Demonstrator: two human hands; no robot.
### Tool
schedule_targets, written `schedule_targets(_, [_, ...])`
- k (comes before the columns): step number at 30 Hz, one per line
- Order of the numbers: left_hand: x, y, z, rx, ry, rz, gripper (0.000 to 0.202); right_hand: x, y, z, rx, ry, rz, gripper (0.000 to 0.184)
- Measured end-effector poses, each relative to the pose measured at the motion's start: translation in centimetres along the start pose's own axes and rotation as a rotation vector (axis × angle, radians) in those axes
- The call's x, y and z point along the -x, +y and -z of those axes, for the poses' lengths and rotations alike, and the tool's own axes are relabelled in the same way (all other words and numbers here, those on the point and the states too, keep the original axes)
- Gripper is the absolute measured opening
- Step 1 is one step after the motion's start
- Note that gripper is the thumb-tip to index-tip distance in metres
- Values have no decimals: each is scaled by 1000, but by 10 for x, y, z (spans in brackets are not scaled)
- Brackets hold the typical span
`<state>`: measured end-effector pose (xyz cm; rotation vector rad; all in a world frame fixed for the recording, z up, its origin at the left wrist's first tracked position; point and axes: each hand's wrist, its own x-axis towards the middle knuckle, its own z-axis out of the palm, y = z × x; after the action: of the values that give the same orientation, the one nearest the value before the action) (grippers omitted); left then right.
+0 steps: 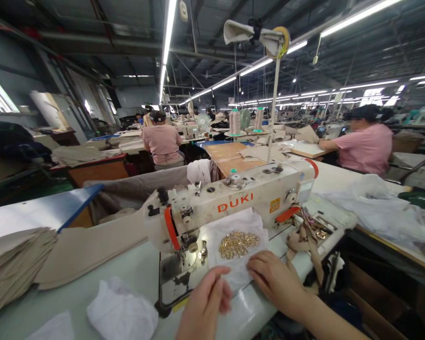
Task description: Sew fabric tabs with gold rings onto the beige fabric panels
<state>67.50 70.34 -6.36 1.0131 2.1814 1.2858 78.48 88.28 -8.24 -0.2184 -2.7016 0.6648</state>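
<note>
Gold rings (238, 244): a loose heap, lying on a thin white plastic bag (246, 222) spread over the sewing machine (250, 196) bed, under its arm, toward the near edge of the table (138, 269).

Both hands are at the bag's near edge, apart from each other w/ a gap btwn them. Left hand (206, 302) has fingers bunched against the thumb right at the plastic; can't tell if it's actually pinching it. Right hand (274, 281) lies knuckles-up, fingertips down on the bag just below the heap; the grip is hidden, so can't tell there either.

Risks, as I judge them:
- Bag is slick and crumpled and the heap isn't contained. A tug on one side prob. tips rings off the bed, over the table's near edge, or left toward the needle area (193, 248).
- A ring under the foot or needle = jam or broken needle if the machine runs.
- Left hand is near the needle side; fingers drifting in there is the injury risk.
- Tan straps (306, 241) are piled w/ more hardware at the machine's right end, partly hanging off the near edge; a snagged wrist or sleeve could drag them down.

Further out: a crumpled white bag (122, 314) at the near edge, left, a beige cut piece (88, 250), and a stack of beige pieces (14, 264) at the table's left edge. Co-workers in pink sit at the tables behind.
</note>
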Motion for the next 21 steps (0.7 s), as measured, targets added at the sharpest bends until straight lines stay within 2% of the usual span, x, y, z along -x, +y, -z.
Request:
schedule_targets(2, [-46, 9, -23, -64, 75, -91, 45, 6, 2, 1, 4, -36, -28, 20])
schedule_targets(4, [-82, 10, -40, -308, 99, -193, 42, 12, 4, 4, -3, -70, -29, 22])
schedule_targets(6, [-106, 5, -49, -430, 84, -227, 43, 16, 5, 7, -10, -96, -24, 23])
schedule_targets(8, [-118, -3, -51, -476, 58, -238, 45, 18, 5, 11, -17, -113, -32, 25])
schedule_targets(13, [-118, -10, -46, -572, 36, -285, 42, 14, 9, 15, -110, -81, -53, 27])
schedule_targets(16, [-106, -12, -38, -598, 52, -288, 44, 9, 17, 14, -148, 13, -77, 28])
schedule_targets(18, [-94, -19, -33, -621, 108, -293, 45, 4, 24, 10, -141, 101, -127, 31])
schedule_targets(21, [-72, -36, -30, -700, 250, -311, 46, -8, 35, 0, -105, 198, -220, 38])
